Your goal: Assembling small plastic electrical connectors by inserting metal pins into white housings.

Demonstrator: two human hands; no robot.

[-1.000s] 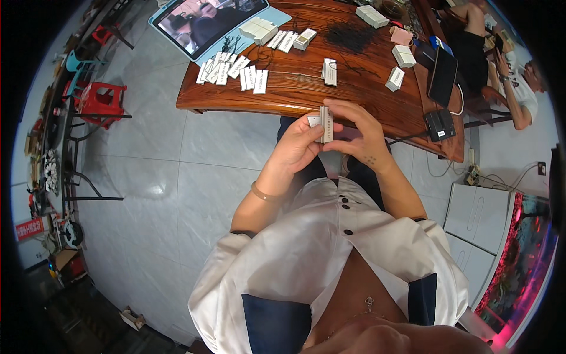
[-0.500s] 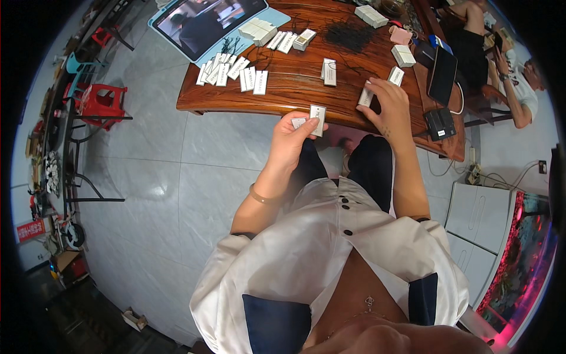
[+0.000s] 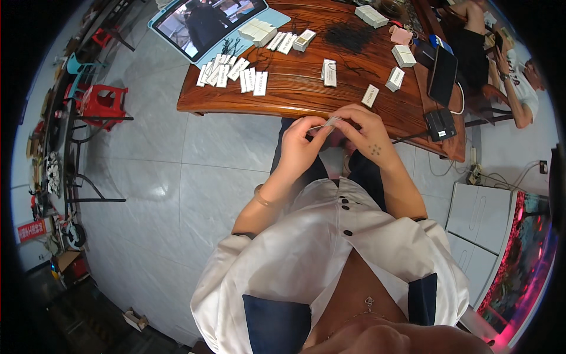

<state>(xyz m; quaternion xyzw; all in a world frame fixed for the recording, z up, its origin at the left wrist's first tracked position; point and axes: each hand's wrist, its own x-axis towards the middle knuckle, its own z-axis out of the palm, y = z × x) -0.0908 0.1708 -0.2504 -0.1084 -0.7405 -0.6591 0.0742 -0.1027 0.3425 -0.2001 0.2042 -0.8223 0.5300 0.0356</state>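
- The scene is taken up mostly by a brown wooden table (image 3: pixel 295 94), its strong dark grain seen along the near edge.
- A tablet (image 3: pixel 206 25) in a pale blue cover is set at the far left of the table, with a moving-picture scene shown on it.
- A dark-screened device (image 3: pixel 443 75) is placed at the right end.
- A loose heap of black cords (image 3: pixel 349 36) is spread at the far middle.
- By the left hand (image 3: pixel 300 143), thumb and fingers are bent inward and pinched on thin card, just nearer than the table's near edge.
- By the right hand (image 3: pixel 367 130), the same thin card is met from the right, its edge gripped between thumb and fingertips.
- Fanned cards (image 3: pixel 221 72), white and oblong, are laid overlapping at the left, with their printed faces up.
- A block of cards (image 3: pixel 258 32) is stacked beside the tablet; a smaller stack (image 3: pixel 395 78) is set at the right.
- A small pile (image 3: pixel 329 72) is left at the middle, and a printed card (image 3: pixel 370 95) is laid near the right hand.
- The held cards (image 3: pixel 332 121) are pale, flat and tilted between both hands; their number cannot be told.
- One line of dark lettering is borne lengthwise by the fanned cards; on the held ones, print cannot be made out.
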